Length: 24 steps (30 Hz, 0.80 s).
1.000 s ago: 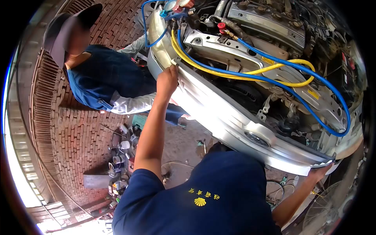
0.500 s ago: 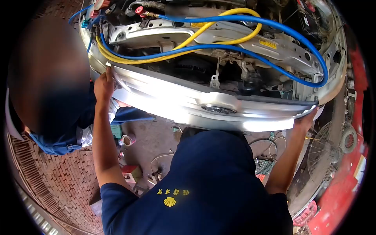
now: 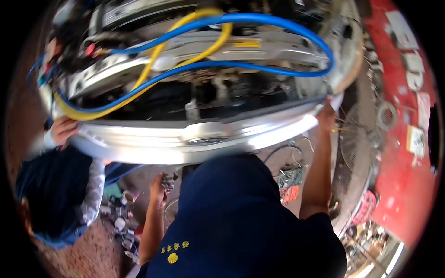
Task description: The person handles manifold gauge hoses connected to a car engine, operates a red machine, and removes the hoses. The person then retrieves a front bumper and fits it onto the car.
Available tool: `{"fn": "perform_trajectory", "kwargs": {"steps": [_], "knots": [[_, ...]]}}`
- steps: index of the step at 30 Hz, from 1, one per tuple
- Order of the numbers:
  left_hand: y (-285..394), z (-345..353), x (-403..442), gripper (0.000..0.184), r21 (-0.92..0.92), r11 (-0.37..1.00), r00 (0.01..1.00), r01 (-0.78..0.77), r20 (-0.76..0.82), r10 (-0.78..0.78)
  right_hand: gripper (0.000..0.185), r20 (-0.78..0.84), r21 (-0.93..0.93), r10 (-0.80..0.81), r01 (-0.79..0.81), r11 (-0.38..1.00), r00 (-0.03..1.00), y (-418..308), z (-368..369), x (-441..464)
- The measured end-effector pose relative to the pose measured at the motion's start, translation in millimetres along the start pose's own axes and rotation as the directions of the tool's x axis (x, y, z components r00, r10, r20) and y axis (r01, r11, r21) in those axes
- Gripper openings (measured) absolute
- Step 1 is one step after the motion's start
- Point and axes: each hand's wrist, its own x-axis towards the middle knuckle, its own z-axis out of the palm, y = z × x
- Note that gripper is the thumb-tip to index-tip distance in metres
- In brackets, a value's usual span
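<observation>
A silver front bumper cover (image 3: 157, 153), with an oval emblem (image 3: 207, 140) at its middle, spans the front of an open car. My right hand (image 3: 327, 116) grips its right end, with the fingers partly hidden behind the edge. Below the bumper cover, apart from it, my left hand (image 3: 158, 187) is closed beside my body. Small greyish pieces (image 3: 168, 181) show at its fingers, too blurred to name. At the left end, a co-worker's hand (image 3: 64, 129) rests on the bumper cover.
Blue (image 3: 278, 18) and yellow hoses (image 3: 150, 62) loop across the engine bay. The co-worker (image 3: 55, 194) crouches at the left. A fan (image 3: 354, 134) stands at the right, near a red panel (image 3: 394, 171). Tools (image 3: 291, 178) and loose items (image 3: 123, 227) lie on the floor.
My left hand has let go of the bumper cover's left end and moved down toward my body. The co-worker's hand now shows there. The view has shifted right; my right hand keeps its grip.
</observation>
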Motion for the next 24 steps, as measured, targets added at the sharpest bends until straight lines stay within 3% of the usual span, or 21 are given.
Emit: {"fn": "perform_trajectory", "kwargs": {"steps": [2, 3, 5, 6, 7, 8, 11, 17, 21, 24], "knots": [[-14, 22, 25, 0.032, -0.012, 0.999, 0.997, -0.046, 0.065, 0.047, 0.074, 0.132, -0.183, -0.064, 0.088, 0.979, 0.989, -26, -21, -12], [-23, 27, 41, 0.031, -0.039, 0.994, 0.993, -0.098, 0.069, 0.100, 0.083, 0.141, -0.291, -0.175, 0.209, 0.933, 0.974, -40, -28, -14], [-37, 26, 78, 0.033, -0.055, 0.997, 0.998, -0.044, 0.033, 0.046, 0.087, 0.203, -0.458, -0.089, 0.175, 0.872, 0.975, -61, -43, -17], [-33, 41, 83, 0.036, -0.238, 0.971, 0.999, 0.027, -0.036, -0.036, 0.089, 0.238, -0.496, -0.083, 0.195, 0.846, 0.968, -61, -47, -13], [-30, 49, 86, 0.040, -0.416, 0.905, 0.987, 0.083, -0.090, -0.132, 0.086, 0.235, -0.410, -0.077, 0.171, 0.896, 0.969, -52, -45, -10], [-65, 23, 127, 0.048, -0.657, 0.724, 0.966, 0.211, 0.255, -0.050, 0.084, 0.235, -0.365, -0.098, 0.181, 0.913, 0.967, -51, -46, -14], [-59, 38, 135, 0.048, -0.603, 0.782, 0.987, 0.157, 0.119, -0.106, 0.080, 0.202, -0.285, -0.172, 0.226, 0.932, 0.964, -42, -46, -14], [-54, 62, 160, 0.049, -0.579, 0.797, 0.982, 0.175, 0.159, -0.100, 0.088, 0.179, -0.468, -0.279, 0.331, 0.819, 0.944, -45, -46, -26], [-52, 79, 173, 0.049, -0.559, 0.808, 0.977, 0.187, 0.188, -0.097, 0.088, 0.223, -0.438, -0.207, 0.287, 0.852, 0.953, -42, -49, -6], [-59, 80, 175, 0.050, -0.539, 0.822, 0.979, 0.183, 0.180, -0.100, 0.092, 0.213, -0.547, -0.233, 0.313, 0.776, 0.949, -86, -54, -11]]}}
